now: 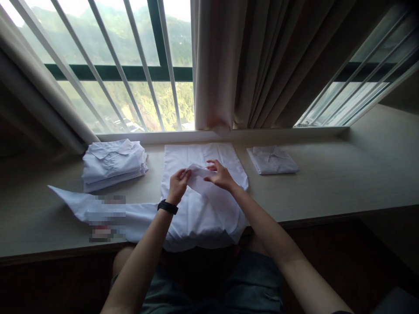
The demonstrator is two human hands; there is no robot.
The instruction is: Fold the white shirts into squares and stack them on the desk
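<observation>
White garment (196, 226), spread out, one piece raised between my hands

Main item: the white garment is lying flat across the middle of the pale surface (327, 183), directly in front of me, its near edge bulging over the front edge.
Raised piece (200, 179): thin white cloth, standing above the garment's upper half.
Left hand (178, 187): I am pinching the left end of the raised piece between thumb and fingers. A black wristband (168, 207) is circling this wrist.
Right hand (221, 175): I am keeping thumb and fingers parted at the right end of the same piece; the hand is not closing on it.
Sleeve-like length (140, 222): white, extending leftward beyond my left forearm; a pixelated patch is hiding part of it.
Folded stack (113, 168): white garments, sitting at the left, a collar showing on top.
Folded garment (272, 160): white, single, resting at the right, well apart from the stack.
Behind: a barred window (147, 96) is admitting daylight beside a hanging curtain (216, 65).
</observation>
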